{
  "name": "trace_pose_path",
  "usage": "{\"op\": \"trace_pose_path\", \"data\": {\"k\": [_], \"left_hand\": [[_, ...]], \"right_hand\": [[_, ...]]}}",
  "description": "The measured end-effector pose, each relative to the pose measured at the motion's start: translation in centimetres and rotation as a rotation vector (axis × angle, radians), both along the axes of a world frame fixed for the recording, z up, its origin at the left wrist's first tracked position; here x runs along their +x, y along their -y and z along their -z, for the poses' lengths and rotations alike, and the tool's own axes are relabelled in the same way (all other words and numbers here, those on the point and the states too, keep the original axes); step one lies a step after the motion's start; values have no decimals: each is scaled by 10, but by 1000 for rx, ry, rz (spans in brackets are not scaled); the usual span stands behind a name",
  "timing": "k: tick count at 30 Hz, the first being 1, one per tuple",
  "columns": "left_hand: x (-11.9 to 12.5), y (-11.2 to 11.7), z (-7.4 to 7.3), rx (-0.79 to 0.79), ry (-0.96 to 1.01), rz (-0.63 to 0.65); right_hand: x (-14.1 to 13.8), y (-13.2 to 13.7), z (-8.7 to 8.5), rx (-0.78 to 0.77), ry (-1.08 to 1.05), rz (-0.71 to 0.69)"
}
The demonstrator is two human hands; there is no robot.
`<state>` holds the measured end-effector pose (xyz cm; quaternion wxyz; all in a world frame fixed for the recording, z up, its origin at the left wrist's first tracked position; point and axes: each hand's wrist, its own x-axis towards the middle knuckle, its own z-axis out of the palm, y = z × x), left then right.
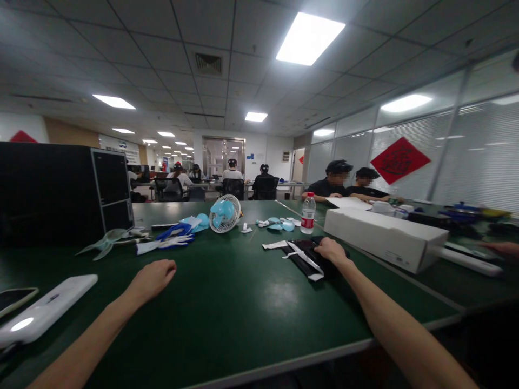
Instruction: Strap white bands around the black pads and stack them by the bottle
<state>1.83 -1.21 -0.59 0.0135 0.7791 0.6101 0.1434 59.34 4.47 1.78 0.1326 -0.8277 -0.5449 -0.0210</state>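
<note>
Nearest, at the viewer's 9 o'clock, a flat white device (45,310) lies on the green desk (227,313), with a dark phone (14,297) just beside it at the edge of view.

The left hand (156,276) rests on bare desk at about 11 o'clock. It is loosely curled and released, holding nothing.

The right hand (330,251) reaches further out, at 1 o'clock, and lies on the near right end of a flat black pouch (299,263) crossed by white strips (308,259). Its fingers cover the pouch, and whether they clasp it or only rest there cannot be told. The pouch extends from this hand toward 10 o'clock, its long axis running from 10 to 4. The right hand touches it, while the left hand is well apart, with open desk between.

Just beside the right hand at 2 o'clock sits a long white box (385,237).

Beyond the left hand, at its 12 o'clock, lie blue and white gloves (170,239) and a pale fan blade (104,241), near a big black case (60,189).

Further back stand a small blue fan (225,213) and a water bottle (308,213). Other people sit at the desks behind.
</note>
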Motion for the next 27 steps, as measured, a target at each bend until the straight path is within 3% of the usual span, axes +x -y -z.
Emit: {"op": "trace_pose_path", "data": {"k": [10,17,21,27], "left_hand": [[-1,2,-1,-8,24,3],[5,3,-1,22,-9,11],[7,3,-1,39,-34,20],[6,0,1,10,-8,23]], "right_hand": [[-26,35,-19,5,56,-53],[-30,73,-3,-138,-189,-118],[-28,77,4,-96,-325,-183],[-32,75,5,-57,-407,-157]]}}
